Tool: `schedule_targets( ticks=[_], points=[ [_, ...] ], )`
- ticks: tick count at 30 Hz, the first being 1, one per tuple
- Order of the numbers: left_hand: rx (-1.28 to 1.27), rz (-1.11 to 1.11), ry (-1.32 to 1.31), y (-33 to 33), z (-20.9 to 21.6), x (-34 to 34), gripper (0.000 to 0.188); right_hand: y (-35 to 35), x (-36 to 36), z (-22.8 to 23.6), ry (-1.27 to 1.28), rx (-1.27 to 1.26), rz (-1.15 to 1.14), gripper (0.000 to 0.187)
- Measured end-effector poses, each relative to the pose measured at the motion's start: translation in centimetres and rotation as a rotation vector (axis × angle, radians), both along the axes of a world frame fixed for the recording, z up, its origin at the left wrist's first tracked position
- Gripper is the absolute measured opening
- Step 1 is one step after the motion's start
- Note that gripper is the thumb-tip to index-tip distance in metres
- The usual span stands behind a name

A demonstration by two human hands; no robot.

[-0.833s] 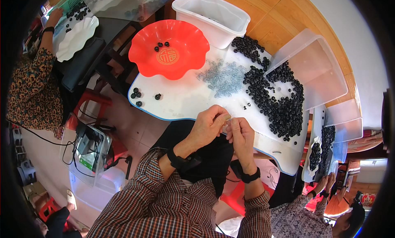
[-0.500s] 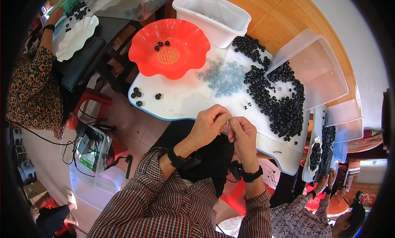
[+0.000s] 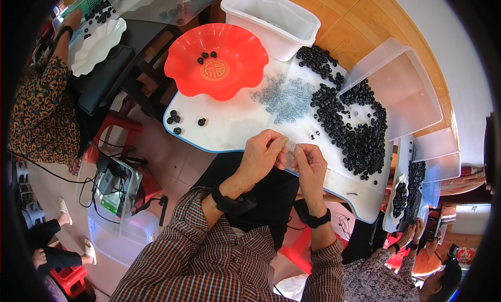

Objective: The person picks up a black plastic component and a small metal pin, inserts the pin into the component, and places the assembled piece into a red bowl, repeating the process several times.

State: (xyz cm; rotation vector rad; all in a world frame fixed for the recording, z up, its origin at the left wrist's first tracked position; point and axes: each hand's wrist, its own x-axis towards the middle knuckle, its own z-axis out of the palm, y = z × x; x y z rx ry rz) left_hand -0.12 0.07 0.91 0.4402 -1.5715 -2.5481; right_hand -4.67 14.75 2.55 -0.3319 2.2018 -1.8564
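Note:
Over the near edge of the white table (image 3: 229, 129), my left hand (image 3: 259, 157) and my right hand (image 3: 310, 168) are held close together, a small gap between their fingertips. The fingers of both are pinched. A tiny clear piece seems to show at the right fingertips, too small to name. What the left fingers hold, if anything, is hidden. Beyond my hands lies a spread of small clear bluish pieces (image 3: 286, 99). To their right is a large heap of small round black parts (image 3: 360, 145), and a few black parts (image 3: 201, 122) sit at the left.
A red scalloped bowl (image 3: 182, 77) holds a few black parts; behind it stands a white bin (image 3: 245, 16). A clear plastic tub (image 3: 404, 88) lies tipped beside the heap. Other people work at left (image 3: 39, 114) and right (image 3: 376, 276).
My fingertips have parted slightly, the left hand moving a little left. At the lower left, another person's legs and sandalled feet have shifted.

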Motion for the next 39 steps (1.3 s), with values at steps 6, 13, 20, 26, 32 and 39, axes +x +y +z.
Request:
schedule_targets(
  ticks=[6,13,20,26,32,39],
  points=[
    [-0.086,0.04,0.04,0.3,-0.1,0.0,0.016,-0.2,-0.4,0.5,0.036,0.061,0.015,0.014],
    [-0.199,0.16,0.001,0.8,0.8,-0.8,0.016,0.3,-0.4,0.5,-0.073,0.009,-0.002,0.016],
    [-0.334,0.144,-0.007,0.5,0.7,-0.3,0.016,0.6,0.0,0.9,-0.18,-0.067,0.025,0.016],
    [-0.327,-0.033,0.28,0.1,0.3,0.6,0.015,0.8,0.4,1.4,-0.387,-0.26,0.073,0.017],
    [-0.285,-0.03,0.22,0.3,0.3,0.7,0.014,0.7,0.8,1.1,-0.403,-0.234,0.066,0.016],
    [-0.202,-0.029,0.025,0.5,1.3,0.6,0.023,-0.4,1.7,0.0,0.08,0.053,0.052,0.01]
  ],
)
